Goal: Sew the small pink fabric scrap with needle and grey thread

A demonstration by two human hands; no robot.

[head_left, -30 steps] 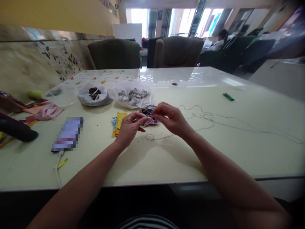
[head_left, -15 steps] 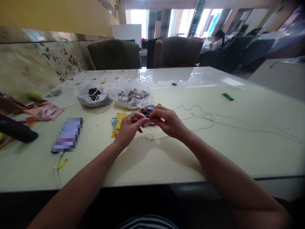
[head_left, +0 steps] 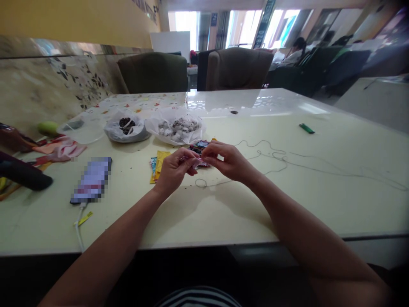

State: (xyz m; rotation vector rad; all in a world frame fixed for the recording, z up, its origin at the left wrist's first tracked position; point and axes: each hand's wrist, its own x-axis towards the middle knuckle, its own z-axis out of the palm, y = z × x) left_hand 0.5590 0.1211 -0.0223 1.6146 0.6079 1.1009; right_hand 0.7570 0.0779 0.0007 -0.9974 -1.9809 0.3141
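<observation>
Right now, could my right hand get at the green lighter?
Probably yes, with a reach forward and to the right: between your right hand and the green lighter, only loose thread shows, lying flat. That hand looks occupied, though.

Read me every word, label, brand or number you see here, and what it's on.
Nothing reads clearly.
Long dark sign by the windows: pale letters, too blurred to read surely.
Small blue sign between the curtains: too small.
Phone: screen pixelated.
Yellow packet by the left hand: no lettering I can make out.
</observation>
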